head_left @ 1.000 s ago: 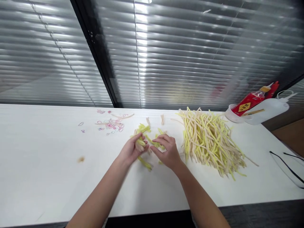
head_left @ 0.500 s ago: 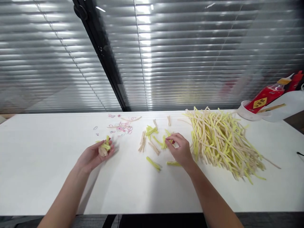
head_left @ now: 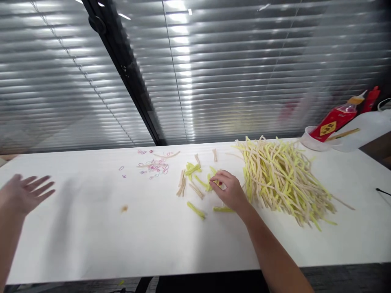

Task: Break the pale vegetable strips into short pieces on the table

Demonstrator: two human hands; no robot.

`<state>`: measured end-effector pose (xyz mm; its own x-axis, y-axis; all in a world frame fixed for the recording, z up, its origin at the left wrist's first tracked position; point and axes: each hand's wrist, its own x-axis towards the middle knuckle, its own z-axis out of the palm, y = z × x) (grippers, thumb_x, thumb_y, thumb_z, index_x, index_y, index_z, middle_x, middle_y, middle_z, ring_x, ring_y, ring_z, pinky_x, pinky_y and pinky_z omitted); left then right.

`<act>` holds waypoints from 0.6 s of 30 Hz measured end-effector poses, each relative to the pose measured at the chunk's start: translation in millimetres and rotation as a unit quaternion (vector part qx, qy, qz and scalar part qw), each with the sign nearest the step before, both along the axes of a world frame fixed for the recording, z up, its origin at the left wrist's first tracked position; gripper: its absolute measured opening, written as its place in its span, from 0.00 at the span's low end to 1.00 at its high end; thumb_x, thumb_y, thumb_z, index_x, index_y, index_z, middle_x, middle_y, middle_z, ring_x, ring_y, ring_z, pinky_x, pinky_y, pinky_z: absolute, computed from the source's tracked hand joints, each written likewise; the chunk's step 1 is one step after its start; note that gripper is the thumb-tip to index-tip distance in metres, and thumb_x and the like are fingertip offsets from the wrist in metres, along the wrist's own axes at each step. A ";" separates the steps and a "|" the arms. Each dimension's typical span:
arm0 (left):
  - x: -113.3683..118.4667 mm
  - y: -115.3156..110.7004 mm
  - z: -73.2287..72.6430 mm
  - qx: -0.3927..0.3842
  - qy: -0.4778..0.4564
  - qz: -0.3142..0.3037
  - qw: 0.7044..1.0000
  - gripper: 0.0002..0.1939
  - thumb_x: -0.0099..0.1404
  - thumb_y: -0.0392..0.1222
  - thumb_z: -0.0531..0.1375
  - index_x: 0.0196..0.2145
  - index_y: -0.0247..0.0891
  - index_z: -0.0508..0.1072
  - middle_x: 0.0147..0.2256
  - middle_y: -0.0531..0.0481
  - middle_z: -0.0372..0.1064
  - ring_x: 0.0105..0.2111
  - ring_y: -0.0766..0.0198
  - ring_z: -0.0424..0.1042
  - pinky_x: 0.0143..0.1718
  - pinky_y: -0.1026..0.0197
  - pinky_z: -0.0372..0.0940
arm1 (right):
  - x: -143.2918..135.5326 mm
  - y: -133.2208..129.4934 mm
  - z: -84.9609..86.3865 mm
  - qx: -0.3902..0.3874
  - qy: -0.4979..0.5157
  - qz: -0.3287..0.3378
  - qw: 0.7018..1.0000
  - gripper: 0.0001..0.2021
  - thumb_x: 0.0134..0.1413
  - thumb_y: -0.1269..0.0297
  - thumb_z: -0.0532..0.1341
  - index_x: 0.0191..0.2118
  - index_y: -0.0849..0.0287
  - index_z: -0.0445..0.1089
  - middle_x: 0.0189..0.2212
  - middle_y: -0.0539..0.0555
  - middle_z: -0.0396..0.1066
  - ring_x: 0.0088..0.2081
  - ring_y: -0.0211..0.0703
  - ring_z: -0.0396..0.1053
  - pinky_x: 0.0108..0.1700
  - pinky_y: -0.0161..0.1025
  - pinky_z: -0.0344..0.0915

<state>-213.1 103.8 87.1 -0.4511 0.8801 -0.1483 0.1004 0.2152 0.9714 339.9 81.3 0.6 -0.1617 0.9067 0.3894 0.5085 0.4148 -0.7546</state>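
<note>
**Left hand [head_left: 23,196] spread wide, right hand [head_left: 230,193] pinched narrow over short yellow strips [head_left: 192,169]**

Take the loose scatter of short strips as the middle of a clock face laid on the white table [head_left: 91,244], with twelve at the blinds [head_left: 232,77].

The left hand is far out at nine o'clock, raised, its fingers fanned apart. The right hand sits at three o'clock, close against the scatter. Its thumb and fingers are drawn nearly together at some yellow pieces; whether they grip one or only touch, I cannot tell.

Within the scatter, yellow strips lie crossed toward eleven o'clock and beige strips [head_left: 181,183] lie side by side at nine. A yellow bundle [head_left: 196,210] slants alone at six, and another yellow piece [head_left: 223,209] lies at five, below the right hand. A short beige piece [head_left: 215,155] stands apart at one o'clock.

The big pile of long yellow and beige strips [head_left: 281,179] spreads at three o'clock, just beyond the right hand. At ten, small coloured loops [head_left: 157,165] lie around two long beige lengths. A brown stain [head_left: 124,208] marks the table at eight.

Out at two o'clock, a red bottle [head_left: 337,118] leans over a clear tub [head_left: 311,143], beside a whitish jug [head_left: 369,128]. A thin black rod [head_left: 383,191] pokes in at three, at the edge of view.
</note>
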 end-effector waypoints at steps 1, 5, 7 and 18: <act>8.3 6.7 -7.3 -0.015 -0.009 0.057 0.998 0.18 0.69 0.51 0.42 0.33 0.39 0.64 0.24 0.52 0.68 0.24 0.60 0.72 0.22 0.61 0.68 | 4.6 -1.0 2.1 -0.026 -0.022 0.022 0.999 0.07 0.54 0.66 0.58 0.35 0.56 0.74 0.34 0.52 0.71 0.31 0.37 0.67 0.36 0.37 0.64; 90.3 18.4 -36.3 -0.039 0.026 -0.019 0.999 0.12 0.60 0.44 0.58 0.42 0.39 0.70 0.38 0.49 0.73 0.36 0.58 0.72 0.35 0.59 0.68 | 26.0 -8.0 1.2 -0.156 -0.117 0.149 0.969 0.11 0.39 0.65 0.68 0.34 0.54 0.74 0.30 0.48 0.72 0.26 0.37 0.65 0.28 0.33 0.60; 151.8 9.1 -43.8 0.023 0.122 -0.151 0.981 0.21 0.52 0.48 0.65 0.44 0.40 0.71 0.39 0.48 0.72 0.37 0.57 0.71 0.39 0.58 0.67 | 32.4 -11.6 -5.7 -0.198 -0.129 0.174 0.956 0.15 0.29 0.69 0.71 0.30 0.54 0.73 0.26 0.47 0.71 0.25 0.36 0.65 0.24 0.31 0.57; 342.6 -33.8 -76.6 0.147 0.415 -0.627 0.643 0.10 0.60 0.37 0.56 0.39 0.40 0.74 0.37 0.43 0.70 0.38 0.55 0.69 0.43 0.55 0.60 | 25.7 -8.2 -3.1 -0.182 -0.061 0.182 0.964 0.08 0.40 0.74 0.61 0.29 0.55 0.73 0.23 0.47 0.70 0.24 0.35 0.64 0.25 0.31 0.59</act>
<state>129.5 70.0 10.5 0.8235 0.5643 -0.0592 0.5262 -0.7206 0.4514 365.6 73.0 -2.6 -0.5197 0.8542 0.0135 0.4738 0.3014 -0.8274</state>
